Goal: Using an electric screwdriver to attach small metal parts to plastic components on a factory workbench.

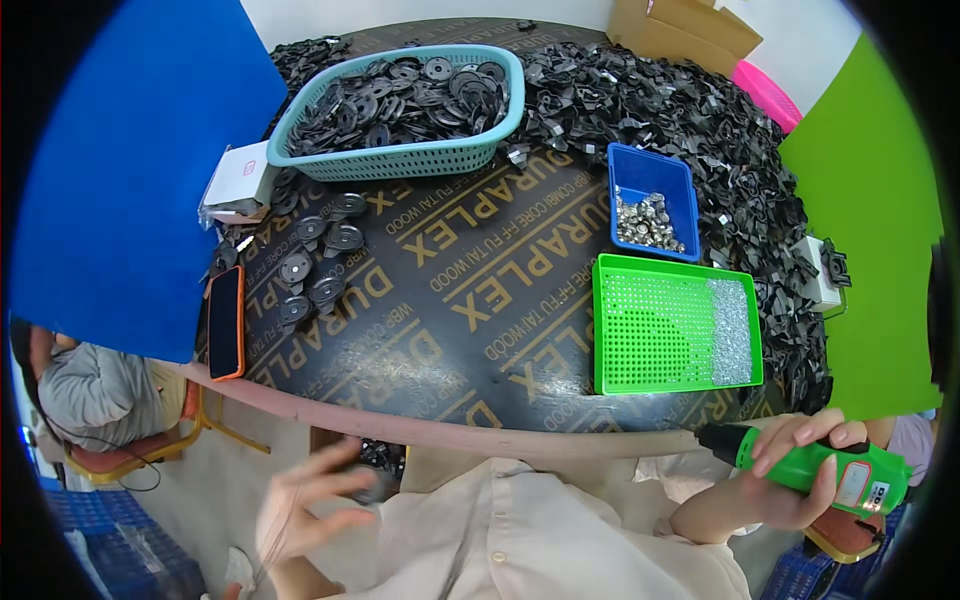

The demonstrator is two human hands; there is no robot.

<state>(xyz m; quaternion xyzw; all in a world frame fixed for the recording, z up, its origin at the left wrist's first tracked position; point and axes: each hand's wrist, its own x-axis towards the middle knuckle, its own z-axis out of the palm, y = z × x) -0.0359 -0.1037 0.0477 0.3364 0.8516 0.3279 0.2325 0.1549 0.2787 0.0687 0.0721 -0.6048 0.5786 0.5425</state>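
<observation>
My right hand [792,492] is wrapped round a green electric screwdriver [880,482] at the table's right front edge. The tool's black nose points left. Beyond the front edge, at lower left, my left hand [300,500] is smeared by motion with its fingers spread. A blurred dark round piece [374,487] shows just past its fingertips, apparently loose from them. Below the edge, close to that hand, is a container of black parts [382,455]. Several black round assemblies [296,267] lie on the left of the dark table [450,330].
A teal basket [400,160] holds black discs. On the right stand a blue bin [650,155] of metal pieces and a green tray [676,388] with small silvery parts. Black parts [640,95] are heaped behind. An orange-edged phone [227,325] lies left; a person [90,395] sits beyond.
</observation>
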